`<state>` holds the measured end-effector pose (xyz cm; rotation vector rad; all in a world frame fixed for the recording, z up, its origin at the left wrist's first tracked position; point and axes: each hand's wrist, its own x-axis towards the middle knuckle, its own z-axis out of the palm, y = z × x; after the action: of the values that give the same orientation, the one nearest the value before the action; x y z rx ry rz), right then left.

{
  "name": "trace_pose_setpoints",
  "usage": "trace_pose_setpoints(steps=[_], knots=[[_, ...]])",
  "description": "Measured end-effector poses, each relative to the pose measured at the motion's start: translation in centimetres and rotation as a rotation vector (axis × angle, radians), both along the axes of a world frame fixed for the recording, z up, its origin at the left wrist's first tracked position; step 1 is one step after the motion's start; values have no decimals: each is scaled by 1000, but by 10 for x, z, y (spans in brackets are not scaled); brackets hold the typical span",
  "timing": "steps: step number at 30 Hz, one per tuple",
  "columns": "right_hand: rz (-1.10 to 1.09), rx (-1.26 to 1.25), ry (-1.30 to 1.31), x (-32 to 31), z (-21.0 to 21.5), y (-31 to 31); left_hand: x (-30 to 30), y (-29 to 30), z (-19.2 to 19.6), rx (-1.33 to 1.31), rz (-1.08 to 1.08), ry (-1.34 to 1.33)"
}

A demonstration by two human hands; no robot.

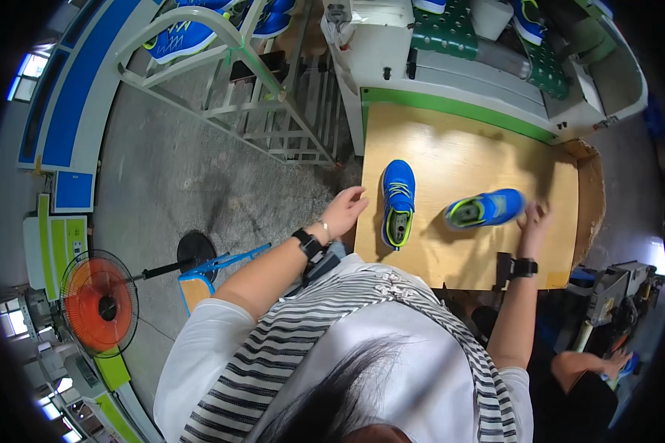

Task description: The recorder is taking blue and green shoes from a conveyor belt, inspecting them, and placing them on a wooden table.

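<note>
Two blue sneakers with lime trim lie on a light wooden board. The left sneaker point(398, 199) points away from me, its lime-edged opening toward me. The right sneaker point(488, 209) is turned sideways, toe to the right, and its toe is smeared by motion. My left hand point(345, 212) hovers at the board's left edge, fingers loosely bent and holding nothing, a little apart from the left sneaker. Beside the right sneaker's toe is my right hand point(536, 217), with thumb and fingers apart; whether it touches the toe I cannot tell.
Beyond the wooden board point(465, 155) stands a machine with a green perforated conveyor point(445, 29) carrying more shoes. A metal rack point(244, 96) with blue shoes is at the far left. A fan point(100, 303) stands left. Another person's hand point(615, 365) shows at lower right.
</note>
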<state>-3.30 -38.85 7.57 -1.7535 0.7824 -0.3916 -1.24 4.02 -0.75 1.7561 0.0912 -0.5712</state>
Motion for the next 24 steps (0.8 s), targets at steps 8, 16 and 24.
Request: trace_pose_setpoints(steps=[8,16,24], knots=[[335,-578,112,-26,-60,124,6,-67,27,189,-370,-45],[833,-414,-136,-32,-41,177,11,-64,19,227,-461,-113],[663,-419,-162,-34,-49,180,15,-66,19,274,-538,-90]])
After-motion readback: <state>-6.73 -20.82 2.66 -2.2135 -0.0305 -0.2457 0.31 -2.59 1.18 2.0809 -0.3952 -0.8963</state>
